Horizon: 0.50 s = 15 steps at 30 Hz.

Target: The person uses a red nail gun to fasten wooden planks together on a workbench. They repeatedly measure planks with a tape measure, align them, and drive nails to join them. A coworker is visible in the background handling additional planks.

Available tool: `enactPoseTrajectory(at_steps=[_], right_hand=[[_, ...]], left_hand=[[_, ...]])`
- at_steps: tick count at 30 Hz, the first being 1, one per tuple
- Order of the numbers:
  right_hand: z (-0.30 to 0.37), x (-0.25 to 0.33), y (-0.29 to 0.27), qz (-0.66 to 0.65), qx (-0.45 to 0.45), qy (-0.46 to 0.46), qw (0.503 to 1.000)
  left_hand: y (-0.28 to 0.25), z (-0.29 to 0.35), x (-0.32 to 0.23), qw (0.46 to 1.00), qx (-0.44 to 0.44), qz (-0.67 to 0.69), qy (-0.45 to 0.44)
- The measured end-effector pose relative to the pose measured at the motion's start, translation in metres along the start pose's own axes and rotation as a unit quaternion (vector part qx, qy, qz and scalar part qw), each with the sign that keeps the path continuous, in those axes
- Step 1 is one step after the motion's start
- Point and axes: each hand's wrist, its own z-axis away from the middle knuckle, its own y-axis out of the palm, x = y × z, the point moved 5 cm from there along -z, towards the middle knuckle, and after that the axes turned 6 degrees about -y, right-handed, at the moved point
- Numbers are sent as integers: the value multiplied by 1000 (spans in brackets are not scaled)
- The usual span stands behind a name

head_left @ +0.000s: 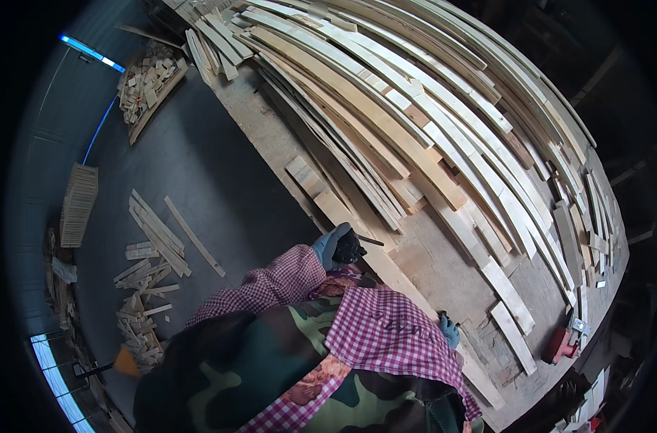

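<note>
My left hand [333, 245], in a blue-grey glove with a black palm, is closed round a thin dark stick [371, 239]. The stick points right, over a long pale wooden plank [397, 278] lying along the near edge of the bench. Farther right, my right hand [450, 333], also gloved, is at the same plank with its fingers bent against it. Much of that hand is small and partly hidden by the checked sleeve. A short board [307, 177] lies beyond the plank's far end.
Many long boards [386, 123] cover the wooden bench [415, 252], with shorter pieces [512, 335] on the right. A red tool [561, 345] sits at the bench's right edge. On the floor at left are loose offcuts [155, 238] and a heaped scrap bin [152, 83].
</note>
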Motion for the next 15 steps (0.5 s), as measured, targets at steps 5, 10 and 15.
enactPoseTrajectory(at_steps=[5, 10, 15], right_hand=[[7, 16, -29, 13, 56, 5, 998], [-9, 3, 31, 58, 57, -47, 996], [3, 17, 12, 12, 8, -87, 996]], left_hand=[[-19, -22, 9, 996, 7, 88, -27], [-43, -52, 7, 997, -56, 28, -51], [-35, -39, 8, 998, -35, 46, -7]])
